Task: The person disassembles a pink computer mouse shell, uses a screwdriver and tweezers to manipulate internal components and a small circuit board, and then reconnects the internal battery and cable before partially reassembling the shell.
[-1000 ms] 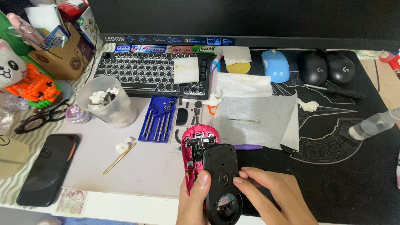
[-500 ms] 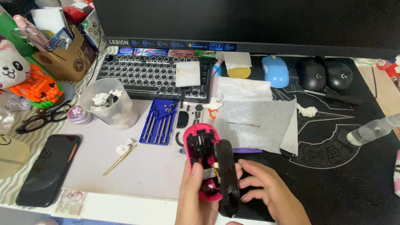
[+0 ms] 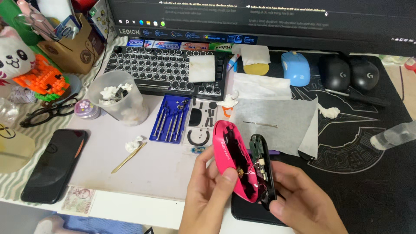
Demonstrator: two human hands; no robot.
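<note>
We have the mouse split open above the table (image 3: 143, 173), left hand (image 3: 207, 190) closed on its pink shell (image 3: 232, 162), right hand (image 3: 299, 199) gripping the black base (image 3: 261, 167), wires joining both halves, reassembly not yet done

- Glossy pink plastic mouse shell (image 3: 232, 160) & black mouse base w/ circuit board (image 3: 261, 167) now being held up off the desk, tilted on edge, vs lying flatter 1 s ago.
- Halves opening apart like a book; wires inside showing.
- Left hand (image 3: 208, 190) gripping pink shell, right hand (image 3: 299, 199) cupping black base.
</note>
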